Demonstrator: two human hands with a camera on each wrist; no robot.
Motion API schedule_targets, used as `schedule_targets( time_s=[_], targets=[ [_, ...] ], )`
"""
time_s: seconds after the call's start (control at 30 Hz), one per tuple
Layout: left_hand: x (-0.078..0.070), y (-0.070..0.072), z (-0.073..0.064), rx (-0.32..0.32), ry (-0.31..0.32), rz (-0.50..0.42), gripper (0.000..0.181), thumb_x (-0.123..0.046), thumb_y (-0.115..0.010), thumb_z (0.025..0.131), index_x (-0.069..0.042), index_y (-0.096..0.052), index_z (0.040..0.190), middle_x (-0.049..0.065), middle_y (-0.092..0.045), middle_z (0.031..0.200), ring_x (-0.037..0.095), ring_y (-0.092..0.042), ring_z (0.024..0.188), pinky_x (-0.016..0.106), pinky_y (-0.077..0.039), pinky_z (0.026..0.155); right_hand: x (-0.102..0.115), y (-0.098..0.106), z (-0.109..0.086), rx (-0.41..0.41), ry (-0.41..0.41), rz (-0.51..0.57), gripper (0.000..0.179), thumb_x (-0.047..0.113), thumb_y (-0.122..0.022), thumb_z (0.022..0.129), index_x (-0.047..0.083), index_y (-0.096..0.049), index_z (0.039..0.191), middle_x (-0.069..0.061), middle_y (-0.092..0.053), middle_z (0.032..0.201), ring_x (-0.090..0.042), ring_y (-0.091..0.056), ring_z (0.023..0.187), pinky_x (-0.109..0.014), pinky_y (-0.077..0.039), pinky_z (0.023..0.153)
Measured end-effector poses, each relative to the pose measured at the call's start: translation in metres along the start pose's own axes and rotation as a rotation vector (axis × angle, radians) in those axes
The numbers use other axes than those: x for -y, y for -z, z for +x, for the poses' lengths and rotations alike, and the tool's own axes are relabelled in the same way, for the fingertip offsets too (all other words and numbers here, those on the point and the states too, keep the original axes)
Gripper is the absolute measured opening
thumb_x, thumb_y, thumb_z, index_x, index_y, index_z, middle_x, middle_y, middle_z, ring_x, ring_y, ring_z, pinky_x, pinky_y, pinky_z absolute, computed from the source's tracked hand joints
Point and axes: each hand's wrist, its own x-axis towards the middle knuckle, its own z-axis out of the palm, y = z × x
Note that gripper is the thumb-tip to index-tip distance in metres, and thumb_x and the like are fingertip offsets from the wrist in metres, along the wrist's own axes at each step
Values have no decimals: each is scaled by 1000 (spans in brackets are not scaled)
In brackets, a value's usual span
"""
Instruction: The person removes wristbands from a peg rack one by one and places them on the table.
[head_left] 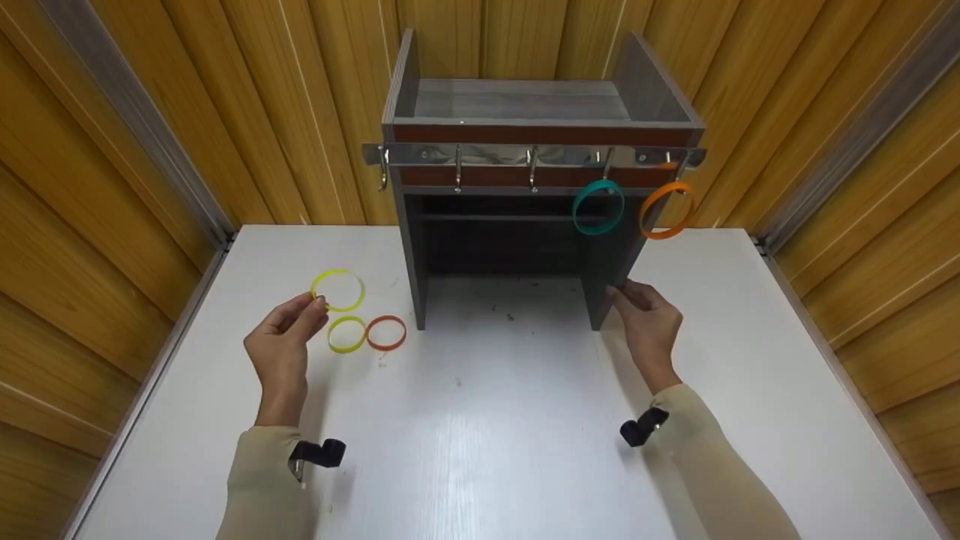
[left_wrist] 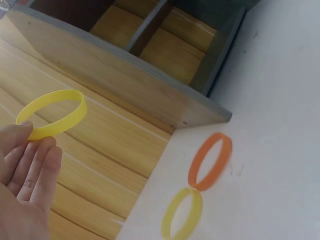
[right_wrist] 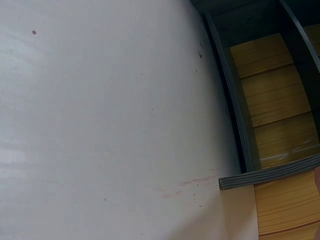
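Observation:
Between thumb and fingertips my left hand pinches a yellow wristband, raised off the table. Below it on the white table lie a second yellow wristband and an orange-red one, side by side. My right hand grips the front edge of the right side panel of a grey wooden rack, low down; only a sliver of that hand enters the right wrist view. A metal hook rail crosses the rack's front. From its two rightmost hooks hang a teal wristband and an orange wristband.
The rack has an upper shelf with raised sides and an open lower space. The three hooks towards the left of the rail hold no bands. Yellow wood-patterned walls enclose the table at the back and sides.

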Motion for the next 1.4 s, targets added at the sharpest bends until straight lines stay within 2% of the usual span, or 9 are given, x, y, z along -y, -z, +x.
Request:
schedule_targets(
  time_s=[0.13,0.33,0.5,0.67,0.87,1.13,1.4],
  targets=[
    [7,10,4,-29,39,1,35,-12,-85,93,8,-74,119,8,-77,103,17,-77,93,29,-61,88,0,0,0,-2,2,2,26,16,-85,93,0,-80,112,-13,-79,109,-7,-75,94,-17,-59,81],
    [18,23,9,-80,96,3,36,-10,-84,93,10,-72,122,6,-77,100,15,-77,90,27,-62,85,3,-1,-1,-10,-36,-9,25,12,-83,95,-2,-79,114,-16,-78,113,-3,-73,93,-16,-58,81],
    [28,33,12,-119,130,3,36,-7,-83,93,11,-72,122,3,-78,97,13,-77,87,26,-62,84,0,-3,-1,-13,-19,11,23,9,-83,94,-2,-79,114,-17,-78,113,-1,-73,92,-15,-58,81],
    [39,42,17,-142,158,-1,39,-4,-83,92,15,-69,123,2,-79,93,13,-78,86,26,-62,83,0,-2,0,-13,12,21,23,13,-85,93,-1,-80,111,-14,-79,109,-4,-74,92,-18,-59,81],
    [49,49,22,-163,162,-8,38,-1,-83,91,16,-69,122,2,-79,90,14,-78,83,27,-62,82,1,-1,0,-8,27,7,25,16,-85,93,0,-80,111,-12,-79,109,-5,-75,95,-18,-59,83],
    [56,55,25,-173,157,45,37,-3,-83,92,14,-70,123,-1,-79,91,9,-77,81,27,-63,83,1,0,-1,-11,9,2,26,18,-86,93,1,-80,112,-12,-80,109,-5,-75,95,-18,-59,83],
    [59,61,23,-185,227,133,36,-7,-82,94,9,-71,124,-6,-76,90,6,-76,82,24,-62,83,2,0,-1,-8,5,6,24,18,-86,93,2,-81,111,-11,-80,108,-5,-74,95,-17,-58,83]
  ],
)
